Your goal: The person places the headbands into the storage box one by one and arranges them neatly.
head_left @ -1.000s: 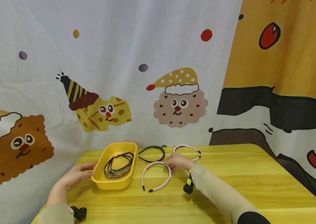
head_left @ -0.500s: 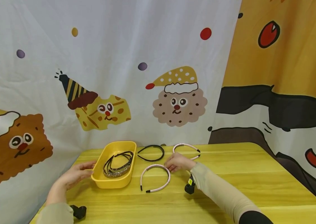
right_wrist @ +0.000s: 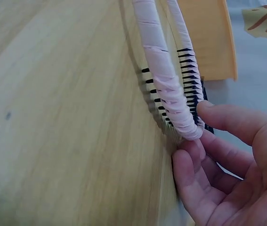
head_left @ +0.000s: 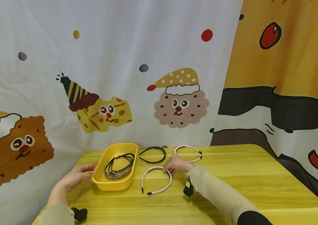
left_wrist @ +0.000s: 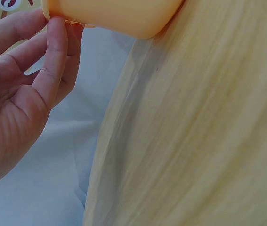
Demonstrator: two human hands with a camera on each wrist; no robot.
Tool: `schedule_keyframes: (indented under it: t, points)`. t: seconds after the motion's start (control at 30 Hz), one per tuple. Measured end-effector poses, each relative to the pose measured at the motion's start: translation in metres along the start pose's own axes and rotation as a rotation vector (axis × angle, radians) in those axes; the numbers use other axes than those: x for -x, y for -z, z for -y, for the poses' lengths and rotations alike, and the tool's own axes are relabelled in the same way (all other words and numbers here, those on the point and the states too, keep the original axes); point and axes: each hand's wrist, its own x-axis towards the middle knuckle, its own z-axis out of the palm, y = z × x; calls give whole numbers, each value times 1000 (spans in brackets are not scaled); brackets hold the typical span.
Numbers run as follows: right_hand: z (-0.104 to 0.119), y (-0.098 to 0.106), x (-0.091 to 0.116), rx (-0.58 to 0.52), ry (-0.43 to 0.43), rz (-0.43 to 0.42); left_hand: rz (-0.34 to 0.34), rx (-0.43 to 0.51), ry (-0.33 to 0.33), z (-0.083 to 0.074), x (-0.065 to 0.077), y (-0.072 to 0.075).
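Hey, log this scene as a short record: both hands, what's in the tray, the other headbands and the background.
Left hand: touches the edge of the yellow tray
Right hand: pinches a pink headband at its toothed curve
In tray: several dark headbands
On table: black headband beside the tray; second pink headband farther back
Background: cartoon-printed curtain

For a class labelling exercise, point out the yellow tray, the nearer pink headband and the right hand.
Yellow tray [head_left: 112, 186], head view: front wall.
Nearer pink headband [right_wrist: 162, 63], right wrist view: wrapped band.
Right hand [head_left: 177, 163], head view: back of the hand.
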Motion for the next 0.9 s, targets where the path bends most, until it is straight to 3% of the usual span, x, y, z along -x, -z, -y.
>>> schedule_keyframes:
  t: [0.3, 0.73, 0.9]
  points:
    - [4, -1, 1, 28, -15, -24, -4, 2, -6, 2, -1, 1]
    - [10, 14, 10, -45, 0, 32, -5, 7, -7, 1, -1, 1]
    - [9, 20, 11, -60, -32, 53, 5, 5, -4, 2, -1, 1]
